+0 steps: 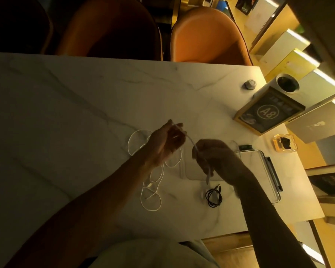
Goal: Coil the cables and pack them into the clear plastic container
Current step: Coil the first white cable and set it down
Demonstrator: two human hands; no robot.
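A white cable [150,198] lies in loose loops on the marble table [66,105], trailing up to my hands. My left hand [166,142] pinches one stretch of it, and a taut length runs across to my right hand [215,157], which grips the same cable with an end hanging below the fingers. The clear plastic container [191,176] sits under and behind my right hand, mostly hidden by it. A small black cable [213,196] rests coiled on the table just in front of the container.
A tablet with a stylus [269,171] lies right of the container. A framed "A8" sign [269,113], a white cup [287,84], a small knob [249,84] and an amber ashtray [284,143] crowd the right edge. Orange chairs [207,35] stand across the table.
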